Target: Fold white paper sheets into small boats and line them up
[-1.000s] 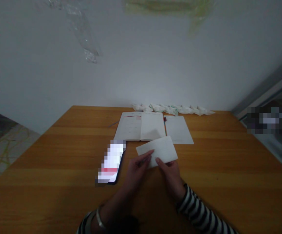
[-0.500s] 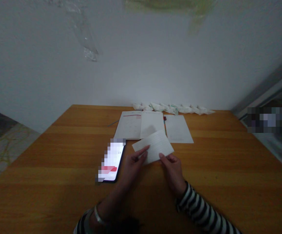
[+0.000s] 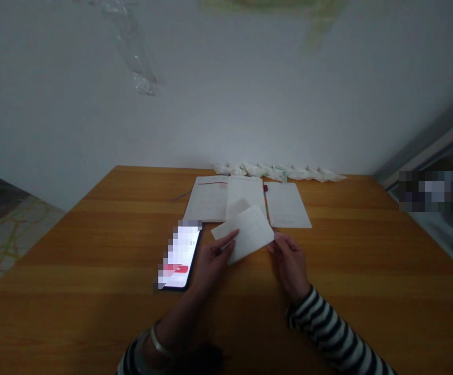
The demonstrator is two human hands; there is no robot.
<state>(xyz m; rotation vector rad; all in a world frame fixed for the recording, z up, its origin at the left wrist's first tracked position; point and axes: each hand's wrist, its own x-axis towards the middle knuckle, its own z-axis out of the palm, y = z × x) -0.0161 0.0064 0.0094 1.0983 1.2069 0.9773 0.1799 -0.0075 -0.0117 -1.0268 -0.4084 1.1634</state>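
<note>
Above the table I hold up a tilted sheet of white paper [image 3: 249,234] with faint lines on it. My left hand [image 3: 214,260] pinches its lower left part between thumb and fingers. At the sheet's right corner, the fingertips of my right hand [image 3: 291,263] are closed on the edge. Left of my left hand lies a phone [image 3: 179,258] with a lit screen. Just beyond the sheet is an open notebook [image 3: 206,200], partly covered by it. A loose white paper sheet [image 3: 289,205] lies at the notebook's right side.
A row of crumpled white folded pieces [image 3: 265,171] runs along the back of the wooden table [image 3: 93,245], against the wall. A thin grey strip [image 3: 182,196] sticks out left of the notebook. Clear plastic [image 3: 136,62] hangs on the wall.
My right hand has shifted right, from the sheet's lower edge to its right corner. The sheet has turned slightly; my left hand keeps its pinch.
</note>
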